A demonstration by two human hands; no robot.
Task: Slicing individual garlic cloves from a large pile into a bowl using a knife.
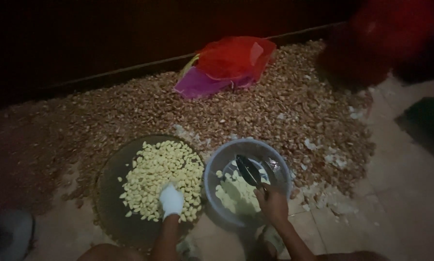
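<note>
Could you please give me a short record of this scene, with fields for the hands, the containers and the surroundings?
left hand: white-gloved, resting on peeled garlic cloves
right hand: bare, holding a dark knife over the bowl
containers: round tray under the cloves; grey bowl with more cloves
surroundings: heap of garlic skins on the floor, red and purple mesh bags behind

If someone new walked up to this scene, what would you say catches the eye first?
The pale heap of peeled garlic cloves on a round dark tray stands out, with the gloved left hand resting on it. Beside it, the right hand holds a dark knife over a grey bowl with more cloves. Behind lies a wide spread of brown garlic skins, topped by a red and purple mesh bag.
</note>
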